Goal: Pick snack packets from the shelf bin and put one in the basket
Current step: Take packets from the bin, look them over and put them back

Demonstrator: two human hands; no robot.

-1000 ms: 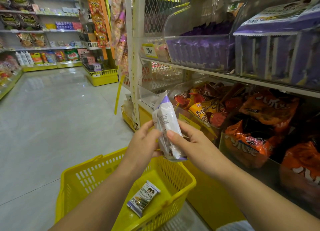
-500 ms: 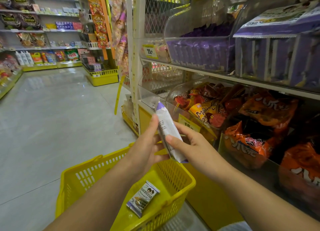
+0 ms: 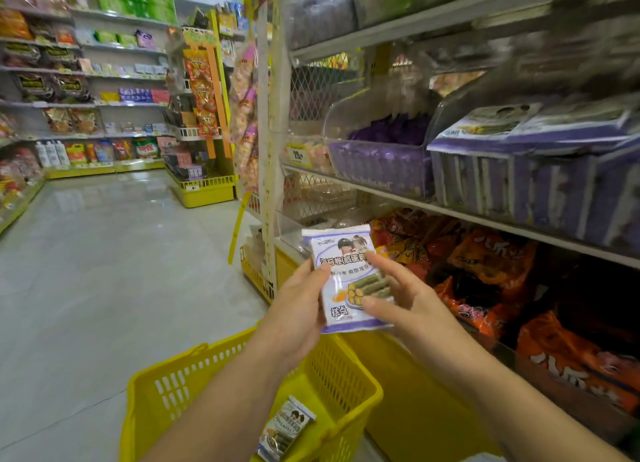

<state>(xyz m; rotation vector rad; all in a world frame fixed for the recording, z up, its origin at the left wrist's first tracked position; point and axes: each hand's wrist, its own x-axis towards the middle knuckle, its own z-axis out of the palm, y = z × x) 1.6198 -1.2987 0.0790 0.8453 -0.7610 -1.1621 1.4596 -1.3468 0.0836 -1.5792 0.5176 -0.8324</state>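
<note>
The middle shelf carries a clear bin packed with purple packets and, just beside it on the right, an open purple box of more. On the shelf below lie orange bags, heaped behind a clear front. The pale tiled floor bears the shelf's yellow base and, just beside it, a yellow basket

1. I note the snack packet has turned. It was edge-on before, and its printed front now faces the camera.
2. The left hand now grips its left edge, thumb on the front.
3. The right hand has loosened, its fingers spread with the tips touching the front.
4. The view has tipped upward, and an upper shelf now shows.
</note>
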